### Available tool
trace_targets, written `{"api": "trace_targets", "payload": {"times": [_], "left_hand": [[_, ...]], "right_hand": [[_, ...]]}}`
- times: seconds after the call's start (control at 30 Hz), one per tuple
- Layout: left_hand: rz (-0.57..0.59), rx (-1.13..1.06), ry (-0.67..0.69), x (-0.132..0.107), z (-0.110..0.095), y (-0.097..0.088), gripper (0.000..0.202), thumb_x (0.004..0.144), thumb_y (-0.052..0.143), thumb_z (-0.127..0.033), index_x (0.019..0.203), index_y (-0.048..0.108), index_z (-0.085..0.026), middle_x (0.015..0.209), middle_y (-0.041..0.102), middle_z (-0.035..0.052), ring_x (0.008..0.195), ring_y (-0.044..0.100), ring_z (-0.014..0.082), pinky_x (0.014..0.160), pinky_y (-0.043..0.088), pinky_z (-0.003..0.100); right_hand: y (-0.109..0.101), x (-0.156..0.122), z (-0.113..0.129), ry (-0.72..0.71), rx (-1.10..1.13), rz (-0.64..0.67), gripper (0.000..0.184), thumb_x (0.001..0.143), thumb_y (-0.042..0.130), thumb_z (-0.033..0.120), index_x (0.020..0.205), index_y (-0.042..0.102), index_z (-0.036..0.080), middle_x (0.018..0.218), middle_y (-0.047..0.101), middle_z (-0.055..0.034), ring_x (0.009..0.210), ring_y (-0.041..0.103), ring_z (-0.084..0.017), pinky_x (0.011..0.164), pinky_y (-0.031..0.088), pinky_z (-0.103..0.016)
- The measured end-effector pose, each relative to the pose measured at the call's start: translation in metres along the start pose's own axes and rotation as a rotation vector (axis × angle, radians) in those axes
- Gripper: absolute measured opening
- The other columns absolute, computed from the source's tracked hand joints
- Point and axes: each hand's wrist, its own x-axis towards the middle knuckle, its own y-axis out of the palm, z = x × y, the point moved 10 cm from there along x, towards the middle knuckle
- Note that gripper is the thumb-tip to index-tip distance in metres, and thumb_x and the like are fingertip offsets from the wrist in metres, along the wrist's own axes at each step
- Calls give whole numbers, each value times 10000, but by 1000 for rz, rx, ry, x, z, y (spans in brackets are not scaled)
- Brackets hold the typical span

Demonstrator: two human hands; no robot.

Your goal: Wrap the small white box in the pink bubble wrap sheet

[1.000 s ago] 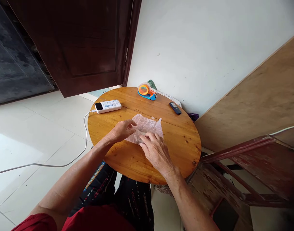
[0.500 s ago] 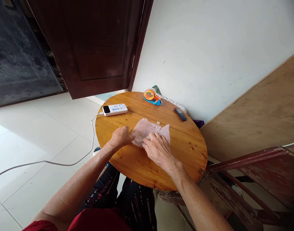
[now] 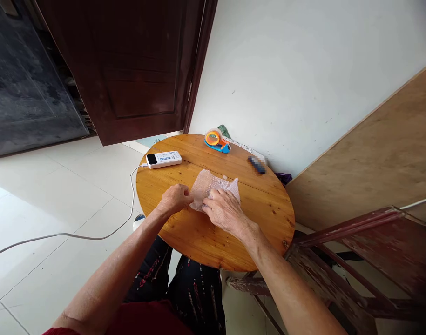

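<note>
A sheet of clear bubble wrap [image 3: 213,185] lies in the middle of a round wooden table [image 3: 265,209]. My left hand [image 3: 176,197] pinches its near left edge with curled fingers. My right hand [image 3: 224,210] rests on the sheet's near right part, fingers bent and pressing down on it. Whatever lies under the wrap is hidden by my fingers.
A white power bank [image 3: 163,158] with a cable [image 3: 76,236] trailing to the floor lies at the table's far left. An orange and blue tape dispenser [image 3: 216,140] and a small dark device [image 3: 256,165] sit at the back. A dark door stands behind, a reddish wooden frame [image 3: 369,246] at right.
The far side of the bubble wrap has been drawn in, so the sheet looks smaller and more bunched. Both hands stay on it, closer together.
</note>
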Motion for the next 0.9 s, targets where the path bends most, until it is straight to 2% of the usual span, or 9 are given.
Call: {"api": "trace_targets", "payload": {"times": [0.1,0.17,0.3,0.4,0.5,0.6,0.77,0.83,0.9], "left_hand": [[-59,-180,60,-3,-13,1,123,715,607,-232,617,563,-173,602,550,-32,597,494,116,551,347,224],[-52,-320,72,-6,-20,8,117,713,605,-223,621,555,-169,581,534,-47,568,475,102,543,350,217],[-59,-473,68,-10,-33,21,93,697,603,-188,619,559,-163,560,538,-53,551,485,95,528,357,206],[-36,-504,89,-14,-43,26,62,711,603,-182,657,609,-152,565,574,-42,544,512,100,531,382,207],[20,-456,180,-19,-55,25,118,718,591,-164,754,701,-136,635,638,-20,578,540,108,563,413,212],[58,-363,343,-26,-68,20,254,716,557,-118,867,759,-147,793,709,10,676,584,126,634,445,221],[51,-152,506,-29,-79,19,355,741,474,-27,899,764,-159,933,741,53,845,645,171,776,488,261],[10,-57,578,-30,-86,20,298,767,504,-37,852,758,-168,974,740,69,935,640,202,873,491,300],[-24,30,637,-32,-91,22,226,783,551,-62,804,747,-172,955,735,81,963,624,226,926,485,340]], "right_hand": [[0,1,-4,14,82,-8,123,904,601,245,879,712,198,968,642,-99,995,571,-260,838,413,-372],[0,1,-8,51,166,-17,114,880,615,230,968,672,185,998,656,-95,991,582,-251,833,415,-353],[1,1,-18,164,238,-22,288,846,590,191,1130,561,152,993,682,-108,937,608,-247,798,408,-333],[-1,-1,-21,178,275,-43,383,817,582,177,1191,512,136,960,688,-110,899,613,-251,765,403,-323],[1,-6,-26,152,397,-54,345,792,570,151,1132,516,165,900,686,-73,827,616,-230,709,409,-301],[6,-11,-34,105,599,-74,362,789,543,114,1141,514,193,893,688,-38,793,626,-194,700,444,-278],[4,-25,-45,86,842,-189,583,778,508,78,1350,452,183,1064,703,-71,951,661,-188,874,515,-340],[-2,-38,-55,149,826,-284,571,784,519,109,1348,489,190,1122,702,-86,1027,654,-207,932,507,-382],[-5,-62,-76,314,779,-423,478,806,544,189,1283,562,196,1143,699,-102,1024,654,-226,909,520,-406]]}}
